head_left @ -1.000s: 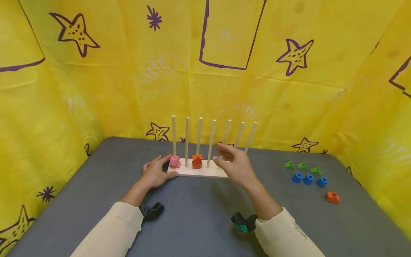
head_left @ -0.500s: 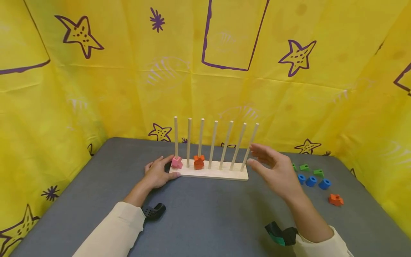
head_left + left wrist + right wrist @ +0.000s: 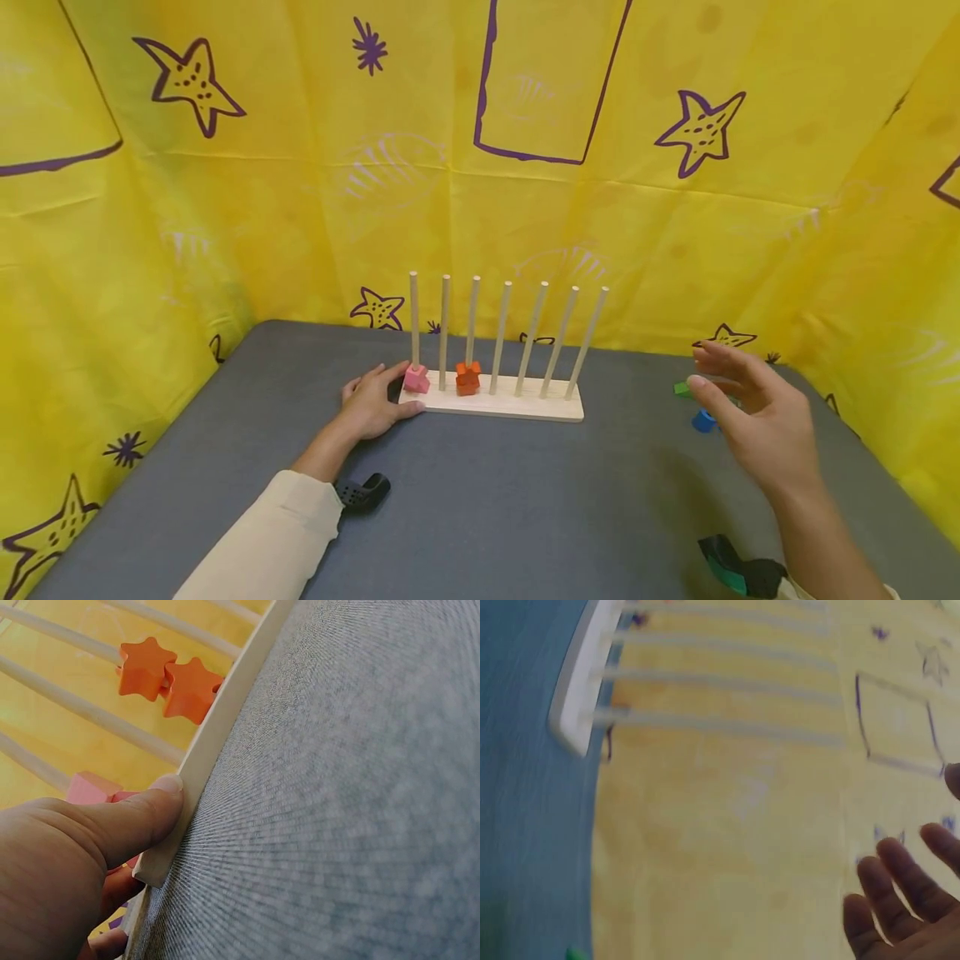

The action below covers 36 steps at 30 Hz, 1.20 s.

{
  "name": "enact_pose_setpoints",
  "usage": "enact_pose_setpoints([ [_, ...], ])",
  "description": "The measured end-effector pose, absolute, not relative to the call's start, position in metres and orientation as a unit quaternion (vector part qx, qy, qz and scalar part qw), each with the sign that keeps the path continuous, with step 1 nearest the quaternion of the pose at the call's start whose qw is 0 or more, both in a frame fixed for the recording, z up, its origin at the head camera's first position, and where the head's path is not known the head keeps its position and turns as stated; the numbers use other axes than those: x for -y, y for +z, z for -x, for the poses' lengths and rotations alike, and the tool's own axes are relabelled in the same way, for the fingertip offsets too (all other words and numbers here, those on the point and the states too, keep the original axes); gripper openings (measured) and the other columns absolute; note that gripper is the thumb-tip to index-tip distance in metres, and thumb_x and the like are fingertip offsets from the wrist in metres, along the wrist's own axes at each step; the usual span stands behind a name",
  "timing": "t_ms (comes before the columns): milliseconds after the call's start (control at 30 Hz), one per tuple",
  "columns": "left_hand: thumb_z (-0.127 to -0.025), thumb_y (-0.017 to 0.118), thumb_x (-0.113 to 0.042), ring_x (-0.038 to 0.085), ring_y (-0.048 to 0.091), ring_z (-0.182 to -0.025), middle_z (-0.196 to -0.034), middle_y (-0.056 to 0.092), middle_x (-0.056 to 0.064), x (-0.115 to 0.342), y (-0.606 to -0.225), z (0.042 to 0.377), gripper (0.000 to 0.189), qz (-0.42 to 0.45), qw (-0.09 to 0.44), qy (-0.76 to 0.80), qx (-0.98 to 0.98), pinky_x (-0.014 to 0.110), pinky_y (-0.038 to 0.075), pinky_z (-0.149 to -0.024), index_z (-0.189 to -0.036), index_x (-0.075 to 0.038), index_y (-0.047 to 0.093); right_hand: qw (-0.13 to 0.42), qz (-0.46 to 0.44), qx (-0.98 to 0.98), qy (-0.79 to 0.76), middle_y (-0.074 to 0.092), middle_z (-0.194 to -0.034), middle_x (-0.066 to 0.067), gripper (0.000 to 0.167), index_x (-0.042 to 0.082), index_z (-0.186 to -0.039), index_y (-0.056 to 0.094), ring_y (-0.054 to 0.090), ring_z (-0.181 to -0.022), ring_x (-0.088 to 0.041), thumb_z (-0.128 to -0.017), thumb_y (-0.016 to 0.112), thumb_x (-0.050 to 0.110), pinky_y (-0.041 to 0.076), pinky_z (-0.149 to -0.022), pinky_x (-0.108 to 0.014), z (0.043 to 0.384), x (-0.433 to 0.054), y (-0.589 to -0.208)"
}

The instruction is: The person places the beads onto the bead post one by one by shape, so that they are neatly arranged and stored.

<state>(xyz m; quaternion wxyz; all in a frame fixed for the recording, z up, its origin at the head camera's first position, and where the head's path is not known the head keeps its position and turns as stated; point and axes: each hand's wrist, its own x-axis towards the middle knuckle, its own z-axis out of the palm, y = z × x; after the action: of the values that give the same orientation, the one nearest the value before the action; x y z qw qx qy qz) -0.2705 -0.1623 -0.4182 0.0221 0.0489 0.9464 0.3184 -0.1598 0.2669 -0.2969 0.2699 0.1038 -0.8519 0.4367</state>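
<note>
At the lower right, the right hand [image 3: 765, 429] is loose and holds nothing. Left of middle, the left hand [image 3: 372, 406] pinches the pale wooden board [image 3: 517, 406]. So far, a pink block [image 3: 416, 380] and two orange star blocks [image 3: 468, 379] sit on its round wooden pegs [image 3: 587, 342]. At right, a green block [image 3: 682, 389] and blue cylinder [image 3: 703, 421] lie off them. Earlier, the right hand was beside the pegs; now it's farther right.

In the head view, the right hand [image 3: 772, 425] partly hid green blocks [image 3: 682, 389] and blue blocks [image 3: 703, 422], its sleeve [image 3: 792, 591] cut off below. The left wrist view cropped the left hand [image 3: 67, 862], whose thumb [image 3: 139, 821] hid some pink wood [image 3: 91, 787]. The right wrist view blurred the pegs [image 3: 720, 726] and cut the base [image 3: 575, 697] off above.
</note>
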Motion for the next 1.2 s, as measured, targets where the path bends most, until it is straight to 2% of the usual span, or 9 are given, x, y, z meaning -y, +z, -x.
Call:
enact_pose_setpoints([
  [267,-0.083,0.076,-0.038,0.043,0.019,-0.138,-0.144,0.04,0.025,0.161,-0.417,0.271,0.081,-0.043,0.021,0.319,-0.946,0.059,0.003,-0.105,-0.148,-0.009,0.039,0.333,-0.003,0.821,0.464,0.065,-0.111,0.009,0.041,0.002,-0.129,0.06,0.06,-0.094,-0.005,-0.089,0.065,-0.005,0.044,-0.076,-0.01,0.162,-0.315,-0.311],
  [567,-0.082,0.076,-0.039,0.042,0.021,-0.139,-0.143,0.043,0.024,0.157,-0.42,0.27,0.08,-0.053,0.015,0.32,-0.946,0.058,0.005,-0.105,-0.147,-0.008,0.041,0.336,0.161,0.794,0.48,0.063,-0.105,0.017,0.038,0.015,-0.127,0.065,0.054,-0.094,0.003,-0.089,0.07,0.011,0.039,-0.072,-0.007,0.165,-0.365,-0.333],
  [700,-0.082,0.076,-0.038,0.042,0.021,-0.139,-0.143,0.042,0.024,0.156,-0.421,0.269,0.08,-0.047,0.018,0.319,-0.947,0.058,0.004,-0.106,-0.148,-0.009,0.04,0.294,0.21,0.795,0.487,0.058,-0.103,0.023,0.043,0.02,-0.132,0.062,0.049,-0.096,0.005,-0.09,0.07,0.019,0.037,-0.071,-0.006,0.164,-0.385,-0.35],
  [733,-0.082,0.076,-0.038,0.042,0.021,-0.139,-0.143,0.042,0.024,0.157,-0.421,0.269,0.08,-0.046,0.019,0.318,-0.947,0.058,0.004,-0.106,-0.148,-0.009,0.04,0.276,0.223,0.798,0.488,0.057,-0.107,0.022,0.047,0.022,-0.135,0.058,0.049,-0.102,0.002,-0.09,0.07,0.023,0.039,-0.079,-0.009,0.164,-0.389,-0.355],
  [833,-0.082,0.076,-0.038,0.043,0.021,-0.138,-0.143,0.042,0.025,0.157,-0.421,0.268,0.08,-0.046,0.018,0.321,-0.946,0.058,0.004,-0.106,-0.147,-0.008,0.04,0.209,0.26,0.812,0.479,0.052,-0.132,0.014,0.061,0.026,-0.147,0.043,0.043,-0.125,-0.012,-0.092,0.065,0.038,0.036,-0.101,-0.027,0.164,-0.401,-0.368],
  [900,-0.082,0.076,-0.038,0.043,0.021,-0.138,-0.143,0.042,0.025,0.158,-0.421,0.268,0.08,-0.047,0.017,0.322,-0.945,0.058,0.004,-0.106,-0.147,-0.008,0.041,0.168,0.277,0.823,0.468,0.039,-0.149,0.004,0.07,0.026,-0.152,0.032,0.031,-0.137,-0.025,-0.092,0.061,0.047,0.03,-0.107,-0.046,0.166,-0.407,-0.375],
  [933,-0.082,0.076,-0.038,0.043,0.021,-0.138,-0.143,0.041,0.026,0.158,-0.42,0.268,0.08,-0.047,0.017,0.322,-0.946,0.058,0.004,-0.106,-0.147,-0.008,0.041,0.15,0.282,0.826,0.464,0.032,-0.154,-0.001,0.073,0.025,-0.153,0.028,0.025,-0.14,-0.031,-0.092,0.059,0.05,0.028,-0.106,-0.054,0.167,-0.41,-0.378],
  [1033,-0.082,0.076,-0.038,0.044,0.022,-0.138,-0.143,0.041,0.026,0.16,-0.419,0.269,0.08,-0.05,0.016,0.319,-0.946,0.059,0.005,-0.105,-0.147,-0.008,0.041,0.108,0.291,0.833,0.458,0.022,-0.156,-0.016,0.082,0.018,-0.155,0.022,0.022,-0.137,-0.045,-0.09,0.057,0.055,0.028,-0.101,-0.062,0.17,-0.42,-0.387],
  [1200,-0.083,0.076,-0.039,0.042,0.021,-0.138,-0.143,0.041,0.025,0.161,-0.419,0.27,0.08,-0.048,0.017,0.317,-0.947,0.058,0.004,-0.106,-0.147,-0.008,0.041,0.026,0.282,0.852,0.44,0.019,-0.152,-0.029,0.092,0.004,-0.154,0.014,0.022,-0.131,-0.053,-0.091,0.053,0.058,0.026,-0.098,-0.067,0.176,-0.436,-0.399],
])
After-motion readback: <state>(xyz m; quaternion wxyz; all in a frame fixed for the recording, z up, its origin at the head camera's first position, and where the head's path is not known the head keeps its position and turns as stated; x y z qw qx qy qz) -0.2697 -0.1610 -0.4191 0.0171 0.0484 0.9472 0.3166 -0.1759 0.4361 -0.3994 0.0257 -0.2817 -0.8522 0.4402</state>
